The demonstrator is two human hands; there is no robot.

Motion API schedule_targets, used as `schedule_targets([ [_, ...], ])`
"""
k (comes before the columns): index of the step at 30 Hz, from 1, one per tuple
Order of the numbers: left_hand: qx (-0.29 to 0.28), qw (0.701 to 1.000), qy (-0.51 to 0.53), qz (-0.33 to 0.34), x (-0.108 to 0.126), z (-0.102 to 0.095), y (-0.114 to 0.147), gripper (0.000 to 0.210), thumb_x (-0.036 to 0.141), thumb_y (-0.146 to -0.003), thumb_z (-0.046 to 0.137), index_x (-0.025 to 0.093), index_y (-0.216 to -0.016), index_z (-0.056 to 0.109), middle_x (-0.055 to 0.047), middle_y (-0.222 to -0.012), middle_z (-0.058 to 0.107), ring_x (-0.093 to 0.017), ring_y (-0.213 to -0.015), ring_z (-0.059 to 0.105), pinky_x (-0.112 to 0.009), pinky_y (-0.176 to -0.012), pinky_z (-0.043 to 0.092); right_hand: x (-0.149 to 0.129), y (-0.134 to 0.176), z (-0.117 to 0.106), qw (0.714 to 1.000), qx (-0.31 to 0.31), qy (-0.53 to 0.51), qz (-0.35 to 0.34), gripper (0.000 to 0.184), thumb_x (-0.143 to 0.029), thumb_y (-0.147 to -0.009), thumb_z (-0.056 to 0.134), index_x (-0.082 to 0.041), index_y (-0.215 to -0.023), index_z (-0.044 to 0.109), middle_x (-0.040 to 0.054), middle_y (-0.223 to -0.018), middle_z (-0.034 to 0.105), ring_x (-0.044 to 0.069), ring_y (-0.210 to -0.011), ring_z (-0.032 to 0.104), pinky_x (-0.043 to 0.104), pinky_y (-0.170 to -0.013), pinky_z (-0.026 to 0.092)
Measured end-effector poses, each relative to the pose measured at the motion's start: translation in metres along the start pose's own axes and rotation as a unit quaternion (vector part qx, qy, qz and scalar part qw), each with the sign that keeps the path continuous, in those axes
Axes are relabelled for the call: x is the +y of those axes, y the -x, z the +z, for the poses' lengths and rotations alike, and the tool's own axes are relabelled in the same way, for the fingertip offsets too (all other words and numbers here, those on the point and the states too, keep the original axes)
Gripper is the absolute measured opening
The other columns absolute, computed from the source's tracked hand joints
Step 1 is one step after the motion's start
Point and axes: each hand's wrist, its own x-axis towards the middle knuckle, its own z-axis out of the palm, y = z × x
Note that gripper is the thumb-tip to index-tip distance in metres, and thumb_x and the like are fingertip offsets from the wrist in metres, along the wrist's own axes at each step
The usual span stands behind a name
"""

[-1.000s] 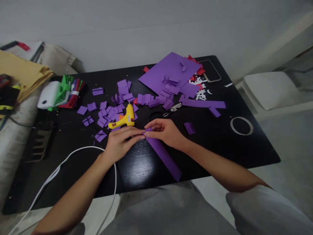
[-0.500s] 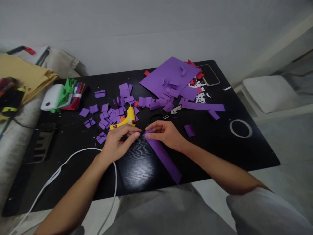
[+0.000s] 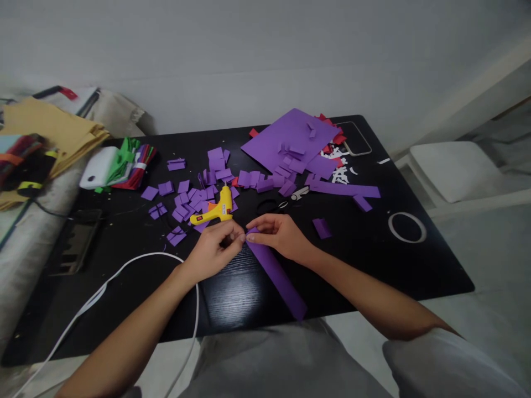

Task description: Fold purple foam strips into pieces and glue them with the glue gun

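A long purple paper strip slants from my fingers down to the table's front edge. My right hand pinches its upper end between thumb and fingers. Touching that same end, my left hand has thumb and fingertips pressed together at the strip's tip; whether anything small is between them is hard to see. Just beyond my left hand lies a yellow glue gun among small folded purple paper pieces. Black-handled scissors rest beyond my right hand.
Purple sheets lie at the back, over red and white scraps. Another purple strip is to the right. A white cable loops across the left front. Bundled coloured strips and a phone frame outline sit farther off.
My left hand has moved right and closed at the strip's end, where before its fingers were apart from it. My right hand keeps its pinch. The view has tilted slightly.
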Motion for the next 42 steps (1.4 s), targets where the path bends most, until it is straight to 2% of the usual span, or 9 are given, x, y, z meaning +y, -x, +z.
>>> schedule_targets([
  [5,0.005,1.0,0.006,-0.028,0.0,0.001,0.001,0.013,0.021,-0.095,0.056,0.017,-0.082,0.059,0.003,-0.068,0.054,-0.01,-0.061,0.05,-0.022,-0.059,0.04,-0.003,0.001,-0.002,1.0,-0.015,0.016,0.005,0.03,-0.042,-0.08,0.077,-0.015,-0.093,0.079,0.0037,-0.087,0.078,0.015,-0.076,0.068,0.027,-0.072,0.051],
  [13,0.019,0.999,0.011,-0.026,0.0,0.0,0.001,0.015,0.02,-0.093,0.056,0.017,-0.079,0.059,0.003,-0.068,0.054,-0.01,-0.062,0.05,-0.022,-0.059,0.04,-0.006,0.001,-0.001,0.996,0.016,0.08,-0.029,0.033,-0.048,-0.076,0.08,-0.015,-0.082,0.078,0.0035,-0.079,0.077,0.016,-0.072,0.067,0.028,-0.07,0.051],
  [16,0.025,0.999,0.018,-0.037,-0.001,0.0,0.002,0.015,0.02,-0.093,0.056,0.017,-0.079,0.059,0.003,-0.068,0.054,-0.01,-0.062,0.05,-0.022,-0.06,0.039,-0.008,0.003,0.001,0.998,0.008,0.058,-0.005,0.039,-0.053,-0.079,0.076,-0.015,-0.084,0.078,0.0038,-0.079,0.076,0.016,-0.072,0.068,0.028,-0.07,0.052],
  [19,0.034,0.998,0.032,-0.047,-0.002,0.0,0.001,0.015,0.021,-0.093,0.056,0.017,-0.078,0.059,0.003,-0.067,0.054,-0.01,-0.061,0.05,-0.022,-0.059,0.04,-0.008,0.005,0.001,0.997,-0.047,-0.017,0.051,0.044,-0.057,-0.082,0.072,-0.014,-0.089,0.078,0.0051,-0.079,0.077,0.019,-0.076,0.072,0.032,-0.076,0.056],
  [23,0.041,0.996,0.048,-0.058,-0.002,-0.001,0.0,0.017,0.023,-0.093,0.056,0.016,-0.078,0.059,0.002,-0.067,0.056,-0.011,-0.061,0.051,-0.022,-0.06,0.041,-0.006,0.006,0.002,0.992,-0.067,-0.066,0.078,0.042,-0.053,-0.076,0.08,-0.014,-0.09,0.077,0.0067,-0.081,0.079,0.022,-0.078,0.076,0.036,-0.081,0.059],
  [28,0.028,0.994,0.072,-0.078,-0.002,-0.004,0.0,0.019,0.023,-0.092,0.055,0.016,-0.075,0.059,0.002,-0.065,0.056,-0.011,-0.06,0.052,-0.023,-0.058,0.04,-0.007,0.007,0.003,0.996,-0.054,-0.028,0.063,0.04,-0.053,-0.076,0.08,-0.014,-0.085,0.076,0.0068,-0.078,0.079,0.022,-0.074,0.076,0.035,-0.078,0.059],
  [33,0.019,0.989,0.1,-0.103,0.001,-0.002,-0.003,0.022,0.035,-0.094,0.06,0.015,-0.088,0.067,0.0,-0.071,0.061,-0.012,-0.064,0.055,-0.024,-0.06,0.042,-0.01,0.009,0.006,0.996,-0.073,0.007,0.057,0.04,-0.053,-0.077,0.078,-0.014,-0.083,0.075,0.0073,-0.078,0.079,0.023,-0.075,0.076,0.034,-0.076,0.059],
  [38,0.028,0.983,0.137,-0.12,0.007,0.005,-0.004,0.029,0.042,-0.094,0.063,0.016,-0.082,0.066,0.001,-0.068,0.061,-0.012,-0.06,0.054,-0.023,-0.056,0.042,-0.012,0.011,0.009,0.994,-0.092,0.037,0.048,0.044,-0.056,-0.078,0.077,-0.012,-0.084,0.077,0.0089,-0.08,0.079,0.023,-0.075,0.076,0.035,-0.077,0.058],
  [42,0.059,0.974,0.168,-0.138,0.009,-0.003,-0.003,0.029,0.044,-0.092,0.065,0.017,-0.082,0.066,0.002,-0.067,0.059,-0.01,-0.054,0.052,-0.021,-0.05,0.041,-0.015,0.016,0.005,0.992,-0.099,0.001,0.074,0.042,-0.053,-0.077,0.079,-0.012,-0.085,0.076,0.008,-0.08,0.079,0.021,-0.073,0.075,0.033,-0.075,0.059],
])
